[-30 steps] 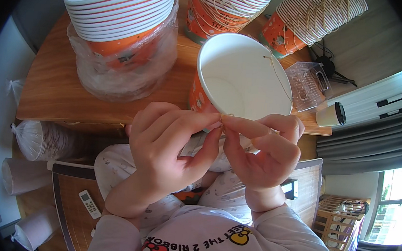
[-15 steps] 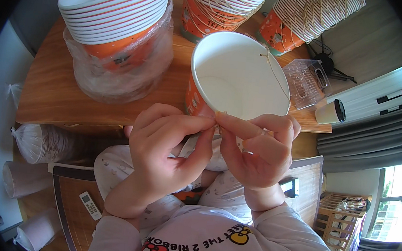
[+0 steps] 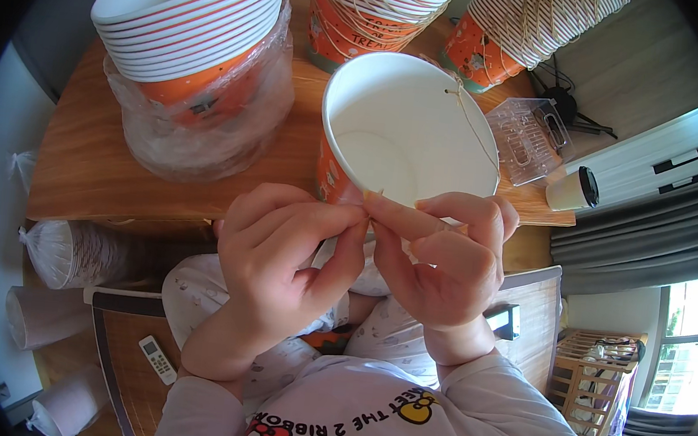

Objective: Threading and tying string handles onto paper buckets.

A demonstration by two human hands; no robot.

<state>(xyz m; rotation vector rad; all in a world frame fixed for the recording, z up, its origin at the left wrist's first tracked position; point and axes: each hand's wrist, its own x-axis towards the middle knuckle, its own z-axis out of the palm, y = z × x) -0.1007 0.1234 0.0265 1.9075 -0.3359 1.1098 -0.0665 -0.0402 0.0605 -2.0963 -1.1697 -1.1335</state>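
Observation:
A paper bucket [image 3: 413, 123], white inside and orange with printed figures outside, stands at the table's near edge with its mouth tilted toward me. Thin twine [image 3: 469, 116] passes through a hole at its far right wall and runs down along the right rim. At the near rim, my left hand [image 3: 283, 249] and my right hand [image 3: 454, 266] meet, thumb and forefinger of each pinched together. A short bit of twine shows between the fingertips; most of it is hidden by them.
Nested buckets in clear plastic [image 3: 197, 52] stand at left. Two more stacks, a middle one [image 3: 359, 30] and a right one [image 3: 500, 43], have twine handles. A clear plastic tray [image 3: 524, 142] and a lidded cup [image 3: 572, 191] sit at right. A remote [image 3: 157, 359] lies below left.
The bucket and table have shifted slightly left in view. Both hands keep their pinch at the near rim, with only small finger movement.

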